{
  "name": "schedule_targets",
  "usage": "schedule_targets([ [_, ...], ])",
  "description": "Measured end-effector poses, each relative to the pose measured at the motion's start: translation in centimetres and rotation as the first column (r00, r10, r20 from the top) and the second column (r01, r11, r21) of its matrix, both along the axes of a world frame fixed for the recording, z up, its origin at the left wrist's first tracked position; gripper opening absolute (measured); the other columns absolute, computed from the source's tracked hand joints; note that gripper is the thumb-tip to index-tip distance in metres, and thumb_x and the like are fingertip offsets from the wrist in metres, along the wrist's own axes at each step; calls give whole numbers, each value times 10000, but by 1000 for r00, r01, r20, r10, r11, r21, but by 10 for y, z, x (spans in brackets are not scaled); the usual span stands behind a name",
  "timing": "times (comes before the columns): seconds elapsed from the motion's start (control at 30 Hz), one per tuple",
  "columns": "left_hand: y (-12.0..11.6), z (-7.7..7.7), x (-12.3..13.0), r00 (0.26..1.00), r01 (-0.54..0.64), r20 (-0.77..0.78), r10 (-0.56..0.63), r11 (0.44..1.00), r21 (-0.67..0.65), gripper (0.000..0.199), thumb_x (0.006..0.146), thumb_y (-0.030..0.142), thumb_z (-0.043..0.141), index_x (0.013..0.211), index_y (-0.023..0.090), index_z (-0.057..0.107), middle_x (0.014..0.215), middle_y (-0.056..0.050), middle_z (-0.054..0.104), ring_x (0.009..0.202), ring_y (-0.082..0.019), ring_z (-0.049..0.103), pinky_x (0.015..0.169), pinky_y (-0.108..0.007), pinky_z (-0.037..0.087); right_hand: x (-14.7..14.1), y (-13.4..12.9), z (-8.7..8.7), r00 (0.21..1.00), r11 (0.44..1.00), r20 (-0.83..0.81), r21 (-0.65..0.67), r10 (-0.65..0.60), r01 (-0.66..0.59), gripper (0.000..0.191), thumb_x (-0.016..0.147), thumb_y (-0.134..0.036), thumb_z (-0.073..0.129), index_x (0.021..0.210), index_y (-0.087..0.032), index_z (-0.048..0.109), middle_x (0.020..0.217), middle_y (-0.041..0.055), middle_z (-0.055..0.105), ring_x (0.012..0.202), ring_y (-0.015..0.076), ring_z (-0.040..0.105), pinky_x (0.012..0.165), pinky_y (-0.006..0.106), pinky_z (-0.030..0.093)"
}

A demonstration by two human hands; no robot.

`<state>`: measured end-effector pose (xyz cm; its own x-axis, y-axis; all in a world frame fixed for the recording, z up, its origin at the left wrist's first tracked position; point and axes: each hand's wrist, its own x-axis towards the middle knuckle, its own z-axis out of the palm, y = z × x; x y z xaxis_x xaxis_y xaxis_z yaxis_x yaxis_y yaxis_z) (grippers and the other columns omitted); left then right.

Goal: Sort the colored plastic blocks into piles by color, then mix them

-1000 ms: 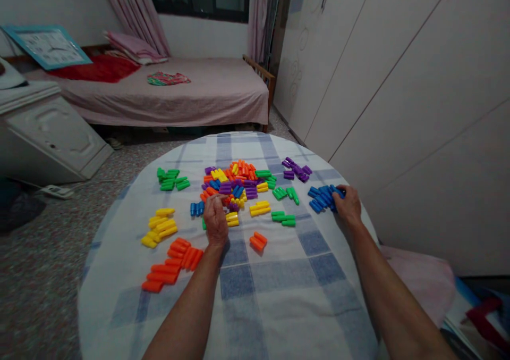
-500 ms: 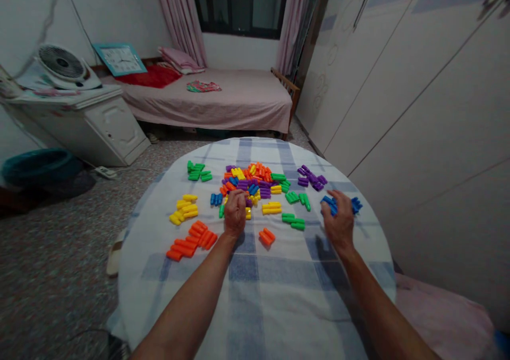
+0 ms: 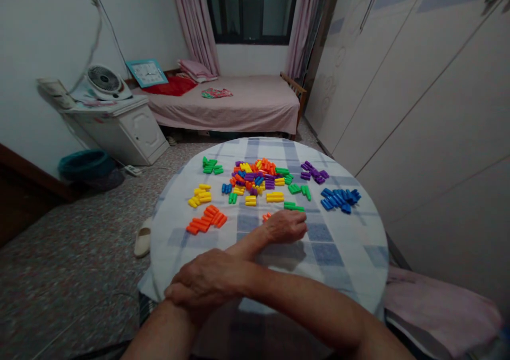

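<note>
The left hand (image 3: 285,227), fingers pressed together, rests just beside the green pegs (image 3: 294,206) on the round table (image 3: 350,259); the right hand (image 3: 207,283), fingers together, lies across the left forearm (image 3: 247,245). A careless slide of the left hand could scatter those pegs and the half-hidden orange peg (image 3: 266,217).

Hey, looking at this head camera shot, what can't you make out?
- Orange plastic piece: the left hand covers part of it, and more could lie underneath.
- Multicoloured pile: pieces overlap and look too small to count.
- Near edge of the tablecloth: hidden by the forearms and right hand.
- Wall clock: too small to read.
</note>
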<state>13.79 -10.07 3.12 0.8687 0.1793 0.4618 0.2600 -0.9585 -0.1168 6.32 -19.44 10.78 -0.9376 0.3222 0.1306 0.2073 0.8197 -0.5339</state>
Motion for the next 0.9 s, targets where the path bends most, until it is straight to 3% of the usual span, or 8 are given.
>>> schedule_targets([
  [0.13, -16, -3, 7, 993, 72, -96, -72, 997, -2, 272, 929, 223, 402, 723, 171, 573, 792, -58, 560, 740, -145, 535, 629, -275, 412, -22, -7, 3, 995, 995, -37, -24, 93, -94, 154, 885, -381, 579, 898, -261, 674, 955, -61, 714, 867, 124, 648, 716, 196, 472],
  [0.3, -20, 0, 4, 996, -24, -84, 20, 999, -39, 252, 924, 208, 404, 763, 159, 591, 889, -82, 588, 788, -148, 548, 679, -277, 447, -8, -2, -1, 981, 983, -67, 6, 185, -185, 154, 866, -346, 602, 916, -213, 662, 963, -26, 683, 882, 113, 616, 767, 174, 451],
  [0.5, -28, -8, -5, 994, -99, -51, 94, 991, -93, 223, 916, 206, 421, 818, 153, 614, 995, -97, 606, 859, -165, 565, 714, -294, 486, 40, 0, -6, 983, 989, -122, 69, 140, -132, 200, 891, -336, 551, 983, -190, 651, 994, 32, 648, 919, 142, 584, 846, 230, 438],
  [0.63, -28, -11, 1, 987, -109, -131, 92, 986, -127, 190, 893, 185, 465, 786, 142, 616, 978, -113, 611, 852, -175, 575, 715, -310, 507, 29, -5, -1, 993, 997, -103, 53, 54, -48, 111, 858, -277, 560, 931, -236, 635, 1011, -7, 644, 958, 148, 579, 854, 233, 439],
  [0.77, -30, -6, 10, 988, -9, -151, -11, 991, -131, 148, 882, 208, 489, 822, 157, 615, 1056, -122, 615, 921, -194, 582, 754, -325, 521, 8, -15, 3, 977, 984, -127, 61, 172, -165, 94, 857, -254, 542, 921, -224, 605, 1018, -19, 646, 951, 117, 578, 825, 187, 437],
  [0.9, -30, -6, -12, 989, -104, -125, 76, 968, -231, 137, 856, 160, 492, 819, 157, 625, 1114, -122, 629, 944, -185, 595, 806, -329, 529, 30, -13, -10, 982, 980, -126, 159, 138, -117, 150, 872, -302, 505, 924, -200, 603, 923, 10, 643, 800, 135, 586, 747, 241, 452],
])
